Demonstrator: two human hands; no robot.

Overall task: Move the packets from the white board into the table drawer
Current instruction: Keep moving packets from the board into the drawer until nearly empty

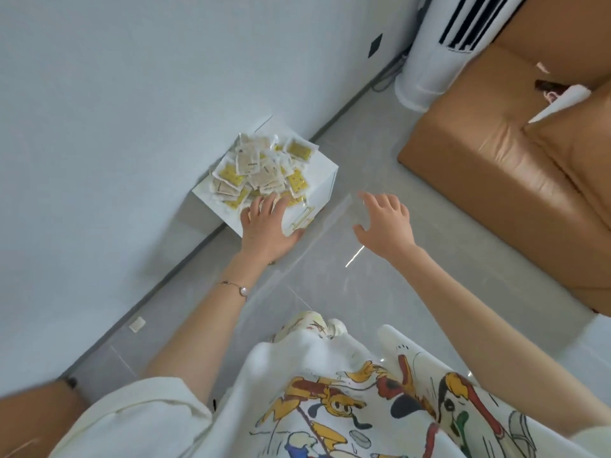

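Observation:
A heap of several small packets [261, 166], some yellow and some pale, lies on the white board [322, 161], the top of a small white table against the wall. The drawer front with a gold handle [302, 218] faces me and looks closed. My left hand [267, 223] rests on the near edge of the heap, fingers spread over the closest packets, thumb down by the handle; whether it grips any packet I cannot tell. My right hand [385, 223] hovers to the right of the table, fingers apart, holding nothing.
A tan leather sofa [496, 166] fills the right side. A white standing air conditioner [436, 51] is in the far corner. A clear, see-through table [330, 246] stands between me and the white table. Grey tiled floor lies below; the white wall is at left.

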